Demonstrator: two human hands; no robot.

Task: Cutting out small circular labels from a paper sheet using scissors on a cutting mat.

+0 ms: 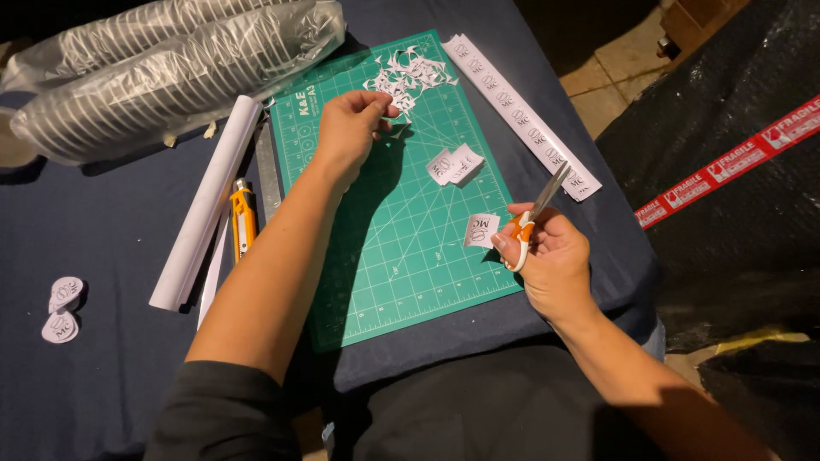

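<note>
My right hand [551,256] grips orange-handled scissors [536,210], blades pointing up and away, and pinches a small white printed paper square [481,230] against its fingers. My left hand [350,128] reaches across the green cutting mat [401,256] to the pile of white paper offcuts [410,77] at the mat's far end, fingers closed on a scrap. Two more cut paper pieces [453,164] lie on the mat between my hands.
A long strip of printed labels [521,115] lies along the mat's right side. Left of the mat are a metal ruler [267,166], an orange utility knife [243,220] and a white paper roll [205,205]. Bagged cup stacks [171,72] sit far left; cut labels [61,307] lie near left.
</note>
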